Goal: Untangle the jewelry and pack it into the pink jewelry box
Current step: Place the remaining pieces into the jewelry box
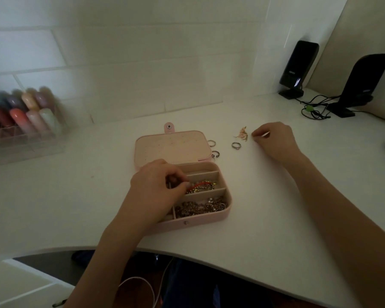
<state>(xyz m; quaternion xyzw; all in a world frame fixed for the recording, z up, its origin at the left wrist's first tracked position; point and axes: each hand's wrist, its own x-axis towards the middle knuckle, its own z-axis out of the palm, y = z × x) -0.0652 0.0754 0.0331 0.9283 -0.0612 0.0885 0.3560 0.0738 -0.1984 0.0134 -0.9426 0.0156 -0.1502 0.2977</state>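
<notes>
— What are you working over?

— The pink jewelry box (209,218), rounded corners, soft matte skin, a small metal snap on its front wall. Its lid (172,146) lies flat open behind it, pale lining up.

— And your hands?

— My left hand (158,185) is over the box, fingers curled together and pinching something thin above the middle compartment, where a red-and-gold chain (201,186) lies. What exactly I pinch, I can't tell; my knuckles hide it, and the box's left side too.

— The right?

— My right hand (273,138) rests on the white desk (265,207), to the right of the box and beyond it, fingertips pressed on something tiny and pale.

— Other pieces?

— A tangled heap (200,206) of coppery links fills the box's front compartment. Right of the lid: three rings, one silver ring (236,145) furthest out, and a small gold-pink cluster (242,132), too blurred to name.
</notes>
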